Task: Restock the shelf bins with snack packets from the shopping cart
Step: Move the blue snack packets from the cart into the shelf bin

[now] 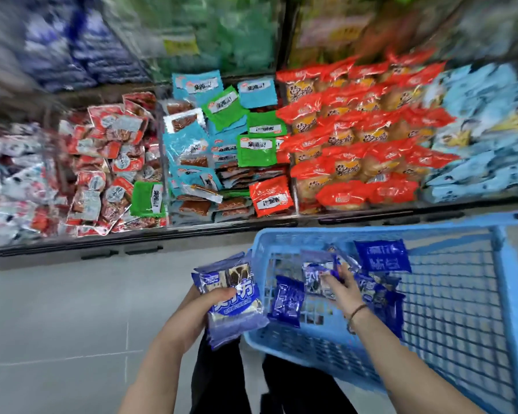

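A light blue plastic shopping cart (509, 294) stands at the lower right with several dark blue snack packets (382, 255) lying in it. My left hand (198, 312) grips a stack of blue packets (234, 303) just left of the cart's rim. Inside the cart, my right hand (343, 286) pinches another blue and white packet (316, 274). Ahead lie the shelf bins (231, 225), filled with red, light blue, green and orange packets.
Orange bread packets (350, 135) fill the bin right of centre, and pale blue packets (485, 138) fill the far right bin. Red and silver packets (108, 162) crowd the left bins. Grey floor (72, 324) lies between the bins and me. The upper shelves are blurred.
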